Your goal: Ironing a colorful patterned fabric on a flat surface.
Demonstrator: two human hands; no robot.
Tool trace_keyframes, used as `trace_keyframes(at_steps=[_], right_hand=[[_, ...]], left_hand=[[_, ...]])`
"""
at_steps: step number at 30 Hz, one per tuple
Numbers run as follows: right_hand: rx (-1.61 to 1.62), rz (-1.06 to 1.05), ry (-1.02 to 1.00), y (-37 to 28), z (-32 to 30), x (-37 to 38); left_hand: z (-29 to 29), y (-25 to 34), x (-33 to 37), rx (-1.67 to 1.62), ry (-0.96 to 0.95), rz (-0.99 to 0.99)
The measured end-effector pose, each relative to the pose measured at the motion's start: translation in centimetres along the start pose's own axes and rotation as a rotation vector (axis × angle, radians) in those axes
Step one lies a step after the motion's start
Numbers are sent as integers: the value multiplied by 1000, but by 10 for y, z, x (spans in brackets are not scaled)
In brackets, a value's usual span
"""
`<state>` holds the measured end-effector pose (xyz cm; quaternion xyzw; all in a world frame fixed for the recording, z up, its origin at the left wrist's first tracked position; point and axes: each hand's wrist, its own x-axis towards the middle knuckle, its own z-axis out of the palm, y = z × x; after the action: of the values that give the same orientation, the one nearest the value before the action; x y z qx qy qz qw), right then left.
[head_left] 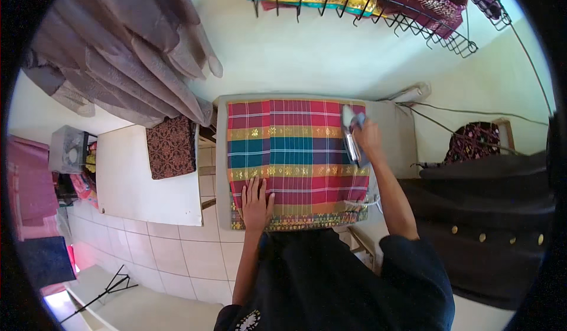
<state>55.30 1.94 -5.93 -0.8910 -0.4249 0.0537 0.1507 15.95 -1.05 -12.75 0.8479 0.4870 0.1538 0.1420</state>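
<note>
A folded checked cloth [289, 152] in red, green and gold, with small gold motifs, lies spread on a grey padded ironing table [393, 136]. My left hand [256, 204] rests flat on the cloth's near left part, fingers stretched out and slightly apart. Near the cloth's right edge, my right hand [367, 139] is wrapped round the handle of a clothes iron [352, 145]. The iron's pointed end faces the far side, and its shiny side shows to the left of my hand. A white cord [372, 203] lies at the cloth's near right corner. A patterned border cloth [307, 220] shows along the near edge.
On the left, a white table [127, 177] bears a folded brown patterned cloth [171, 148]. Grey-brown garments [124, 47] hang at the far left. A black wire rack [354, 6] with folded fabrics is on the wall. A dark cloth with gold buttons [478, 224] hangs at right.
</note>
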Motion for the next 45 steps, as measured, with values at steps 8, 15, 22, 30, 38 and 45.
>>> trace_keyframes(at_steps=[8, 15, 22, 30, 38, 45], right_hand=[[-168, -705, -373, -40, -5, -8], [3, -704, -254, -140, 70, 14], [39, -591, -302, -247, 105, 16], [-27, -479, -286, -245, 106, 17], [-20, -115, -81, -122, 52, 22], [-101, 185, 67, -11, 5, 35]], left_hand=[[-5, 14, 70, 35, 62, -106], [8, -33, 156, 163, 55, -44], [19, -43, 160, 248, 63, -35], [10, -45, 163, 186, 54, -48], [10, -51, 160, 179, 84, -59], [13, -49, 162, 180, 97, -54]])
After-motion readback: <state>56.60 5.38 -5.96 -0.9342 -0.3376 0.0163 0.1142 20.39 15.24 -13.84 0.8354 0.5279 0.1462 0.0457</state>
